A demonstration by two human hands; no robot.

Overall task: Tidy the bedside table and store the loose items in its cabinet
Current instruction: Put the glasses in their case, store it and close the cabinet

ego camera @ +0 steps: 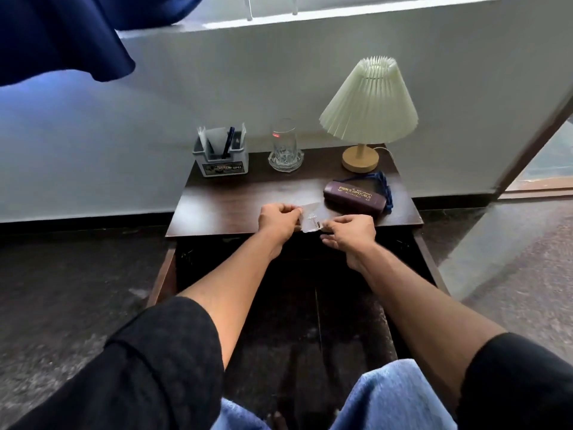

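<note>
A small clear plastic pouch (311,217) with tiny metal pieces inside lies at the front edge of the dark wooden bedside table (235,200). My left hand (277,220) pinches its left side. My right hand (348,232) pinches its lower right corner. Just behind sits a maroon spectacle case (355,195) with gold lettering, and a blue cloth (384,184) pokes out behind it. The cabinet (310,268) below the tabletop stands open, with its inside dark.
At the back of the table stand a grey organiser box (221,159) with pens and papers, a drinking glass (284,142) in a glass dish, and a pleated cream lamp (370,110). The cabinet's side panels (162,276) jut toward me. A blue curtain (62,32) hangs upper left.
</note>
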